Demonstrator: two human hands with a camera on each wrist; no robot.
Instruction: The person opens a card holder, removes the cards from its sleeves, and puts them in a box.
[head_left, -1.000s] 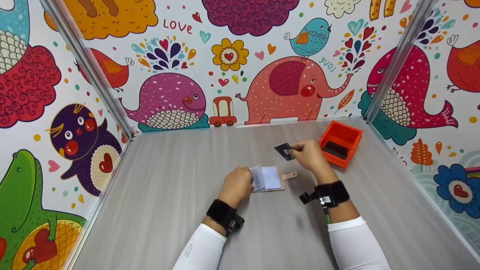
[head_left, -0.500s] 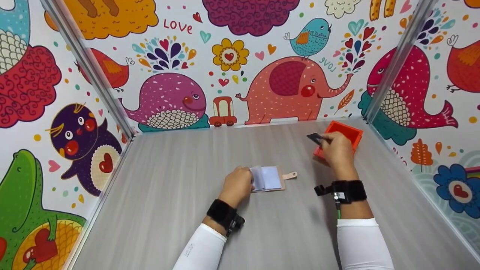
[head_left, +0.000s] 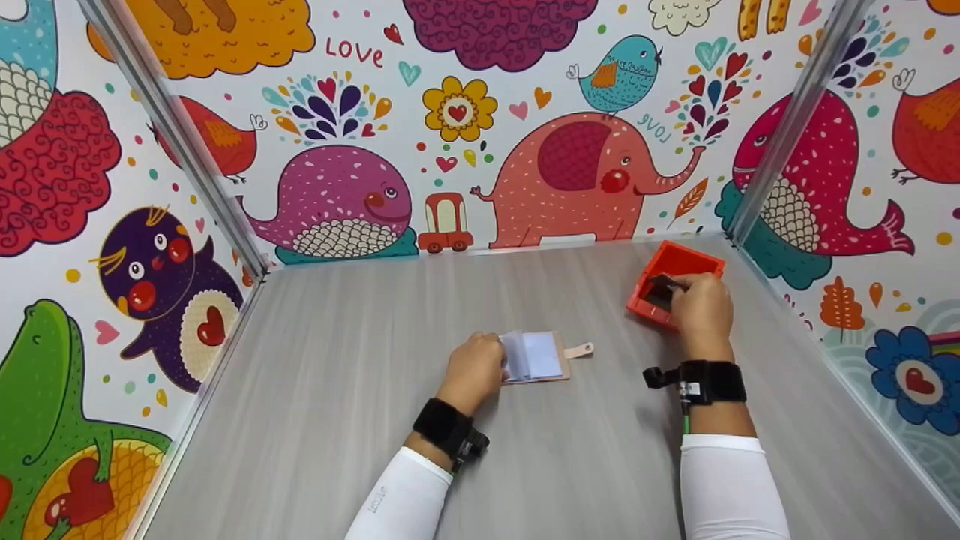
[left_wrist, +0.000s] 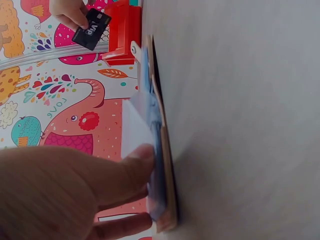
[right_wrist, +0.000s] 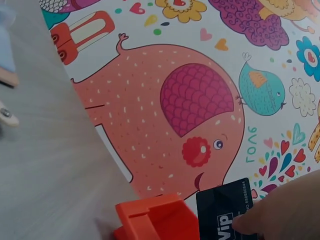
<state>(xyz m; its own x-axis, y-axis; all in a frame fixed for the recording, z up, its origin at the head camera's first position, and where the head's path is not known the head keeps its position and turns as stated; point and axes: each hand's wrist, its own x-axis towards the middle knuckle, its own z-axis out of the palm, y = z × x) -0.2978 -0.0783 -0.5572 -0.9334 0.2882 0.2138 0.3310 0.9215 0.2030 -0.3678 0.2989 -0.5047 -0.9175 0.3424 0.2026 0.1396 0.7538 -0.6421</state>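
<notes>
My left hand point(head_left: 472, 371) holds an open card holder point(head_left: 541, 355) on the table. In the left wrist view, the thumb presses on its clear plastic sleeves point(left_wrist: 136, 131), which stand partly lifted from the tan cover point(left_wrist: 167, 165). My right hand point(head_left: 705, 307) is at the orange-red bin point(head_left: 646, 309) and pinches a black card point(head_left: 664, 282) over the bin's opening. In the right wrist view, the card point(right_wrist: 220, 205) shows "Vip" lettering, with the thumb across its edge. Part of the bin's right side is hidden by the right hand.
A strap with a snap point(head_left: 580, 350) sticks out to the right of the card holder. The grey table point(head_left: 337, 322) is bordered by cartoon-printed walls point(head_left: 450, 172) at the back and sides, with metal posts point(head_left: 787, 127) in the corners.
My right hand has carried the black card rightward from above and right of the card holder to over the bin. The left hand and card holder stay put.
</notes>
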